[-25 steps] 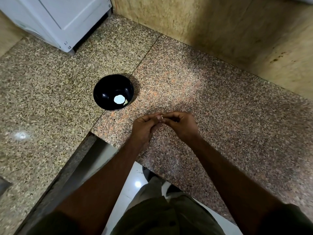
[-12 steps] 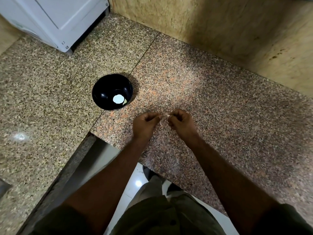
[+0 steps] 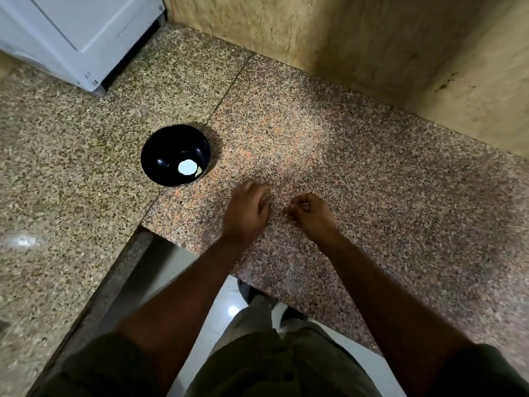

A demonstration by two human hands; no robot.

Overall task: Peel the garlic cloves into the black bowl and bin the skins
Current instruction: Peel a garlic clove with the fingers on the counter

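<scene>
1. Under everything lies the speckled granite tabletop (image 3: pixel 357 156), with a seam running from the back wall towards the black bowl (image 3: pixel 160 147).
2. Far behind the black bowl and to its left stands a white appliance (image 3: pixel 80 38), resting on the tabletop.
3. Near the black bowl, to its right and a little nearer the person, the left hand (image 3: pixel 247 212) hangs just over the tabletop, back upward, its fingers loosely bent and pointing down; whether it holds anything cannot be told.
4. Further right of the black bowl, just beside the left hand but apart from it, the right hand (image 3: pixel 310 214) is curled into a loose fist, thumb and fingertips drawn together as if pinching something small; a pale speck shows at those fingertips, too small and blurred to name.
5. The black bowl sits upright on the tabletop beside the seam; at its bottom lies a pale, rounded garlic clove (image 3: pixel 187 167), with a smaller yellowish piece (image 3: pixel 199 171) touching its right side.
</scene>
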